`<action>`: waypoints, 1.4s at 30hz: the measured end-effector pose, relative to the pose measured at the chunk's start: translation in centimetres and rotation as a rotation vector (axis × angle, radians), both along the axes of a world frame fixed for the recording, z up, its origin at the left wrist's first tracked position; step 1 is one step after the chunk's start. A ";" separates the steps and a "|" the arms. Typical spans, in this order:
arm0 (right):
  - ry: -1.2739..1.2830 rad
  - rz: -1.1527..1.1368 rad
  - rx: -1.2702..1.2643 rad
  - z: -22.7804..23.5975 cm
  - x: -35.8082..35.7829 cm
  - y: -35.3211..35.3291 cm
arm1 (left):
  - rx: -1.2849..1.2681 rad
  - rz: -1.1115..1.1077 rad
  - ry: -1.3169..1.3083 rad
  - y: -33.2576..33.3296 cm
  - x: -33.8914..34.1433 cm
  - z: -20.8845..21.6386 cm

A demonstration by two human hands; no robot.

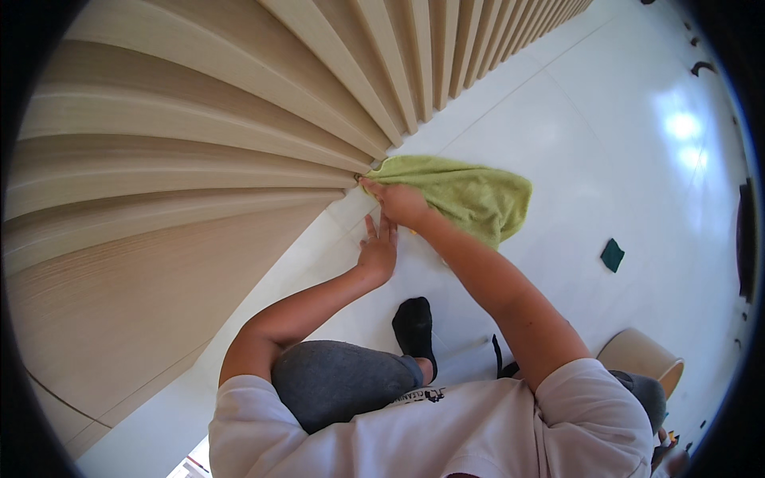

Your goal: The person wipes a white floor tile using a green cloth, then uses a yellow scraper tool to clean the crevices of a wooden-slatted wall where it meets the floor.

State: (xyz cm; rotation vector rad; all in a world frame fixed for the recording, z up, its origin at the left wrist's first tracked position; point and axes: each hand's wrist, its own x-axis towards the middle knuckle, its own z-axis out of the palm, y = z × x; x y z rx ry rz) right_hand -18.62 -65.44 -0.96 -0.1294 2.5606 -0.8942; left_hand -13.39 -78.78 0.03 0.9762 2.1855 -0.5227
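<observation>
A yellow-green cloth lies crumpled on the white floor, its near-left corner reaching the foot of the wooden slats. My right hand has closed fingers on that corner, pushed up against the bottom end of a slat; the fingertips are partly hidden. Just below it, my left hand rests at the floor with its fingers stretched out and somewhat apart. Nothing shows in the left hand, which is beside the right wrist.
The slatted wall continues to a smooth wooden panel at left. On the shiny tiled floor lies a small dark green pad. A beige round container stands by my right side. My black-socked foot is near my hands.
</observation>
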 end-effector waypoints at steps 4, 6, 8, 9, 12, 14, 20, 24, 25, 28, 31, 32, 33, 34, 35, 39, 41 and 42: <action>0.287 0.162 -0.024 -2.5 1.1 3.8 | 0.086 -0.032 0.048 0.7 0.1 -0.2; 0.095 0.124 0.009 -0.5 1.0 1.7 | 0.069 -0.012 0.042 -0.8 0.1 -0.3; -0.011 0.023 0.001 0.7 0.9 0.1 | 0.045 -0.045 0.080 -1.3 0.1 -0.3; -0.018 -0.063 -0.024 0.6 0.8 -0.3 | 0.039 -0.066 0.095 -1.1 0.2 -0.2; 0.013 -0.136 -0.070 0.0 0.6 -0.2 | 0.018 -0.028 -0.003 0.2 0.1 -0.2; 0.091 -0.075 -0.095 -0.7 0.4 0.7 | 0.030 0.008 -0.014 0.1 -0.1 0.4; 0.104 0.076 -0.002 -0.4 1.3 2.2 | 0.024 0.010 -0.044 0.2 -0.6 2.0; -0.017 -0.118 -0.014 0.0 0.5 -0.2 | 0.018 0.004 -0.035 0.5 -0.5 1.3; -0.018 -0.134 -0.018 -0.2 0.5 -0.3 | 0.004 0.004 -0.036 0.7 -0.3 1.1; 0.051 -0.091 -0.084 -0.5 0.4 -0.1 | -0.001 0.018 -0.020 0.0 0.1 0.1; 0.232 0.090 -0.101 -2.9 2.1 2.5 | 0.082 0.022 -0.020 0.6 0.0 -0.4; 0.218 0.144 -0.082 -2.8 2.4 2.6 | 0.084 0.034 -0.052 0.8 -0.1 -0.1; 0.093 0.192 -0.020 -1.0 2.4 1.6 | 0.070 0.060 -0.081 -0.1 -0.2 0.1; -0.030 0.242 0.044 0.9 2.2 0.6 | 0.061 0.068 -0.064 -0.9 -0.3 0.2; -0.071 0.143 0.052 1.4 2.2 0.3 | 0.069 0.061 -0.050 -0.8 -0.2 0.1; -0.158 -0.055 0.047 2.7 2.0 -0.6 | 0.087 0.047 -0.065 -0.4 -0.3 0.1; -0.094 0.039 0.052 2.2 1.9 -0.2 | 0.054 0.026 -0.068 -0.1 -0.2 0.5; -0.026 0.133 0.069 1.1 1.9 0.2 | 0.044 0.010 -0.066 0.4 -0.3 0.6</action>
